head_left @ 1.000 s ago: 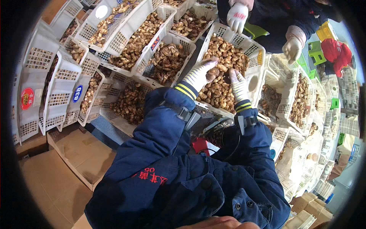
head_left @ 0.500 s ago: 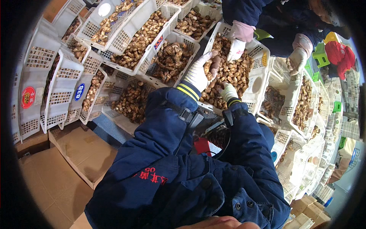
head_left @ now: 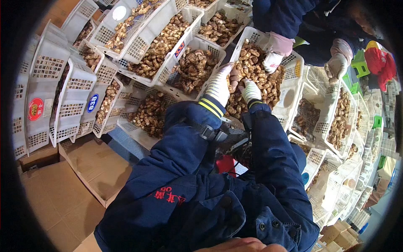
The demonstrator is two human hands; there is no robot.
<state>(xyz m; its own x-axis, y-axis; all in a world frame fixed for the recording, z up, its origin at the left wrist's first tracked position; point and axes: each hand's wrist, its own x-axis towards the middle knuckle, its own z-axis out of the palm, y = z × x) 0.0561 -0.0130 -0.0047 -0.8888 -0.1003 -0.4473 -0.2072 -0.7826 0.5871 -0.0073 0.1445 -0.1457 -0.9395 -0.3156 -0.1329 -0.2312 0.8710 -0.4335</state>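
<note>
My left hand [head_left: 219,86], in a white striped glove with the fingertips uncovered, curls round brown mushrooms at the left side of a white crate [head_left: 286,97]. Close beside it, my right hand [head_left: 251,90], gloved alike, has its fingers bent down into the heap of mushrooms [head_left: 262,82]; what they pinch is hidden. Across the crate, a co-worker's gloved hand [head_left: 273,61] reaches into the same heap. The co-worker's other gloved hand [head_left: 337,67] hangs over the crates on the right.
More mushroom-filled crates [head_left: 184,40] are packed along the left and back. Another crate [head_left: 319,119] adjoins on the right, with stacked crates beyond. Cardboard boxes [head_left: 63,197] lie at the lower left. Green stools [head_left: 360,64] and a red cloth item [head_left: 379,63] are at the far right.
My right hand has moved up and left, closer to my left hand. My left hand has turned its fingers inward over the heap. The co-worker's hand has gone lower into the mushrooms.
</note>
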